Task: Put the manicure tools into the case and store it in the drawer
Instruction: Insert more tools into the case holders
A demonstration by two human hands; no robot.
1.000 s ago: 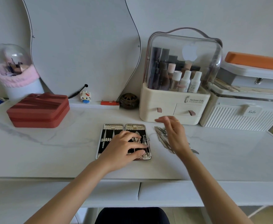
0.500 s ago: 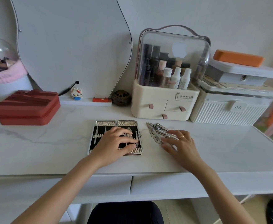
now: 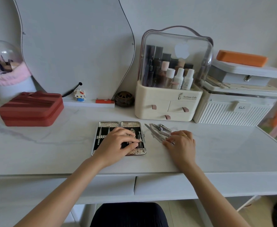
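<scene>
Manicure tools (image 3: 160,131) partly fill the open case (image 3: 101,124); my left hand (image 3: 116,141) seems to pinch one inside, my right hand (image 3: 182,142) grips another from the counter (image 3: 52,145) pile.

Bench (image 3: 52,145): glossy white marble-look top, grey veining. Case (image 3: 131,124): shiny metal, mesh-textured edges, matt black lining. Loose tools (image 3: 160,131): polished metal. Red box (image 3: 31,108): matt, leather-like, zipped. Organizer (image 3: 165,104): cream plastic base, clear glossy plastic dome. Bin (image 3: 229,115) beside it: ribbed white plastic.
</scene>
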